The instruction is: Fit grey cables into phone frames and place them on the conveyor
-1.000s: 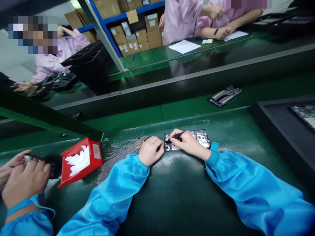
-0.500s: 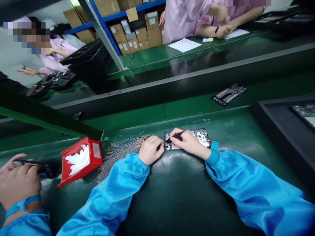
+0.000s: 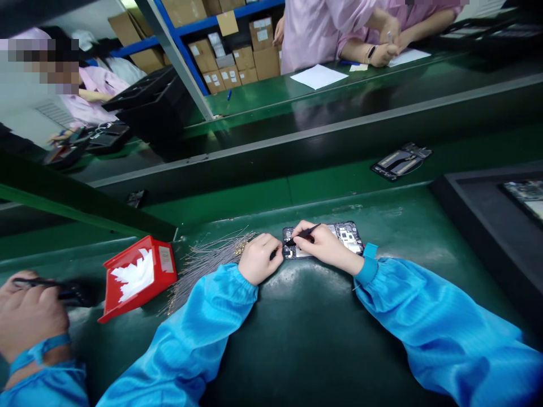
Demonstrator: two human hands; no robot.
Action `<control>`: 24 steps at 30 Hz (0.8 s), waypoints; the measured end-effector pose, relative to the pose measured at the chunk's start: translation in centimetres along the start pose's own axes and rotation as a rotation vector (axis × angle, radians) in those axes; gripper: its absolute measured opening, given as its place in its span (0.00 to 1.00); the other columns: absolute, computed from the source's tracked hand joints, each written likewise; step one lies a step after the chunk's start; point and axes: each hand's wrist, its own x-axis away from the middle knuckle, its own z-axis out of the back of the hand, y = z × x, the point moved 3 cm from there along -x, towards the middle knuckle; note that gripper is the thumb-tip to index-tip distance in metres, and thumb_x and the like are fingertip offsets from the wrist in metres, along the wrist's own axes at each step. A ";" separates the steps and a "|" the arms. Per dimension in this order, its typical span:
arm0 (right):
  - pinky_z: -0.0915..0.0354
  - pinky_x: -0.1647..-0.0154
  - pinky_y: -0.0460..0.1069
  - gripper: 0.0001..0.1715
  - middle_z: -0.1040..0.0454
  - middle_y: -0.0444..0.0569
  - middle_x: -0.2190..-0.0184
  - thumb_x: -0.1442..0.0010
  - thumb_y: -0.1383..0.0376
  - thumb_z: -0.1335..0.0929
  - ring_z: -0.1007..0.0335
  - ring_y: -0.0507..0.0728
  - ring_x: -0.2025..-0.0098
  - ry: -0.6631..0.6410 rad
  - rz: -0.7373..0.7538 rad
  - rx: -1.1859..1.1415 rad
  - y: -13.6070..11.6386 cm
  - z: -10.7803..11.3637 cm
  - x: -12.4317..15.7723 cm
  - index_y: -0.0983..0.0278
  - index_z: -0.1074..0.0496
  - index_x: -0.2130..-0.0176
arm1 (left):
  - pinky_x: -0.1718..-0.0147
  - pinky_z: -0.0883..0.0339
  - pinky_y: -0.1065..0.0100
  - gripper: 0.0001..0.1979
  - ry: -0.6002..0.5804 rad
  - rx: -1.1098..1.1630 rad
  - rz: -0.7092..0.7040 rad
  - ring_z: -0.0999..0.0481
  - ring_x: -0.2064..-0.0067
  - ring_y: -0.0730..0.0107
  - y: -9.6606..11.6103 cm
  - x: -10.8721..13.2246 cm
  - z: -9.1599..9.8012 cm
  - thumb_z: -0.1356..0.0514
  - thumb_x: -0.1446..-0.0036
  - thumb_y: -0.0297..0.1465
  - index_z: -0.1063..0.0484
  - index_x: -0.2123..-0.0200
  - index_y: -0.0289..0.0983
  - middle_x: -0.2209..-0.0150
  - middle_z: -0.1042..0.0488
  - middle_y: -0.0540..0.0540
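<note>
An opened phone (image 3: 348, 239) with bare circuit parts lies flat on the green bench in front of me. Between the fingers of my right hand (image 3: 324, 246) are black tweezers (image 3: 309, 230), their tips down at the phone's left end. My left hand (image 3: 259, 260) is closed in a pinch right by the phone's left edge; whatever its fingertips hold is too small to make out. A bundle of thin grey cables (image 3: 202, 264) with gold-coloured ends spreads out left of that hand, partly covered by my sleeve.
A red bin (image 3: 168, 275) with white strips stands to the left. Beyond it, a co-worker's hands (image 3: 31, 316) hold a dark device. At the right is a black tray (image 3: 466, 209). Another opened phone (image 3: 401, 161) lies on the strip behind the bench. People in pink stand across.
The phone behind the bench has shifted right. At the far left, the co-worker's hands moved slightly, and a person in pink lowered a hand. My own hands look unmoved.
</note>
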 end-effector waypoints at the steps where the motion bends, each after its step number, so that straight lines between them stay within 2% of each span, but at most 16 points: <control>1: 0.38 0.68 0.45 0.04 0.28 0.45 0.72 0.47 0.69 0.37 0.33 0.51 0.70 -0.001 0.011 0.008 0.0 -0.1 0.1 0.65 0.33 0.69 | 0.70 0.39 0.71 0.07 0.000 -0.001 0.000 0.35 0.71 0.72 0.0 0.0 0.0 0.49 0.46 0.27 0.33 0.74 0.35 0.75 0.34 0.48; 12: 0.42 0.69 0.45 0.04 0.33 0.46 0.75 0.45 0.69 0.38 0.39 0.51 0.72 -0.096 0.292 0.297 -0.9 -0.9 0.5 0.65 0.35 0.71 | 0.71 0.39 0.71 0.08 -0.020 -0.015 -0.005 0.35 0.71 0.71 0.4 -0.3 0.3 0.49 0.47 0.27 0.33 0.74 0.36 0.76 0.34 0.48; 20: 0.44 0.69 0.46 0.04 0.34 0.45 0.75 0.45 0.70 0.39 0.40 0.52 0.72 -0.145 0.303 0.390 -1.5 -1.2 0.0 0.64 0.37 0.72 | 0.71 0.39 0.71 0.06 -0.011 -0.021 -0.010 0.35 0.71 0.72 0.1 -0.2 0.0 0.49 0.48 0.26 0.35 0.75 0.36 0.75 0.34 0.49; 24: 0.43 0.68 0.45 0.04 0.32 0.45 0.74 0.45 0.69 0.39 0.38 0.51 0.71 -0.119 0.285 0.306 -1.2 -1.4 0.2 0.64 0.35 0.70 | 0.71 0.40 0.71 0.06 -0.018 -0.056 -0.003 0.35 0.72 0.72 0.0 -0.2 0.0 0.49 0.48 0.26 0.35 0.75 0.36 0.76 0.34 0.49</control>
